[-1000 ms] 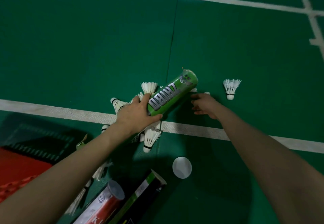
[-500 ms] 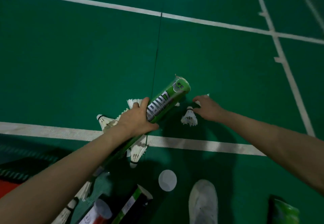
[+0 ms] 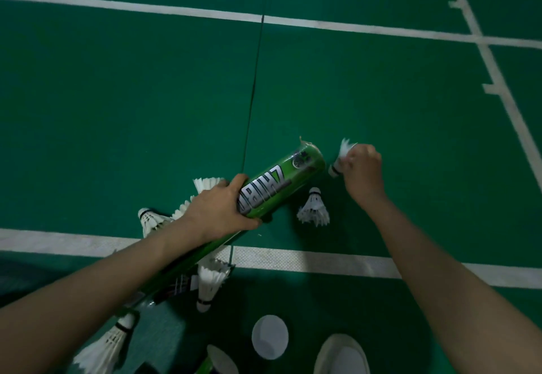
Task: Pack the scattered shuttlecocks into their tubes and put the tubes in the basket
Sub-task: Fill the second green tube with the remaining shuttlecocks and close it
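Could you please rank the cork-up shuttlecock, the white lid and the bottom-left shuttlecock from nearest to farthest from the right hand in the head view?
1. The cork-up shuttlecock: on the floor, just below and left of the right hand.
2. The white lid: lower in the frame, beside the shoe.
3. The bottom-left shuttlecock: far across, at the lower left edge.

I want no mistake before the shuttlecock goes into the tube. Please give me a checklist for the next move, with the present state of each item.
1. Grip of the left hand on the green tube: ok, fingers wrap it.
2. Grip of the right hand on the shuttlecock: ok, pinched.
3. Cork end faces the tube: ok.
4. Far end of the tube open: cannot tell.
5. All shuttlecocks packed: not ok, a loose shuttlecock lies beside the tube.
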